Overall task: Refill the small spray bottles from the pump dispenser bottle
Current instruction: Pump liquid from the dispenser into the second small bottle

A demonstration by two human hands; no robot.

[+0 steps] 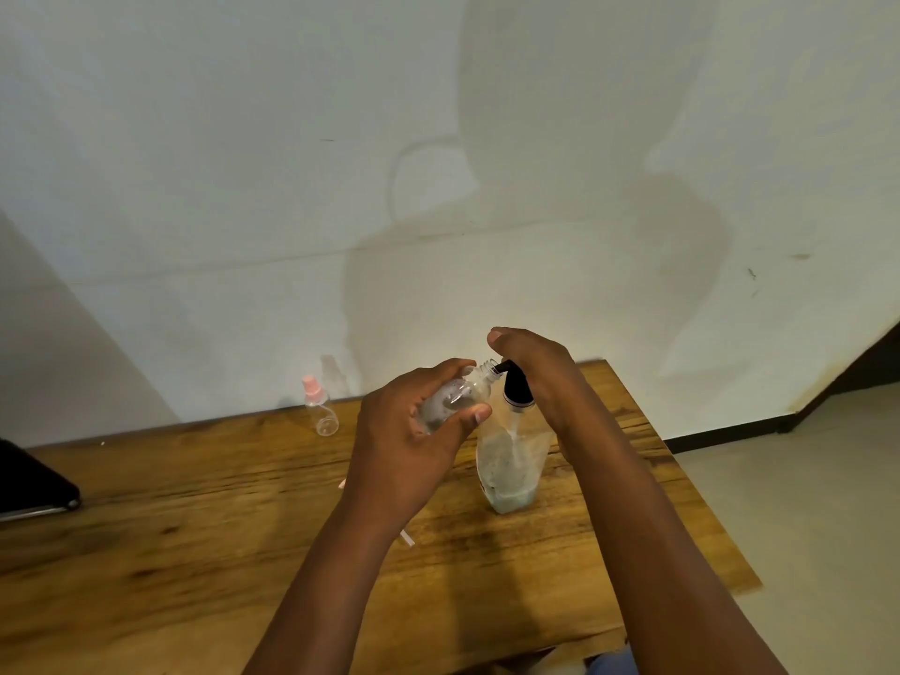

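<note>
Two hands: left (414,431) gripping one uncapped spray bottle (455,399), right (535,367) pressing one pump bottle (511,460).

Pump bottle (511,460) on table (195,528), capped spray bottle (319,406) left behind, near wall (243,187).

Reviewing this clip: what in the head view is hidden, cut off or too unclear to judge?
- Pump top: the right hand covers it, so how far it is pressed cannot be told.
- Small bottle: the left hand wraps it; fill level unclear.
- Any stream from the nozzle into the neck: too small.
- White strip on the table: the left forearm hides most of it.
- Dark object: cut off by the left edge.
</note>
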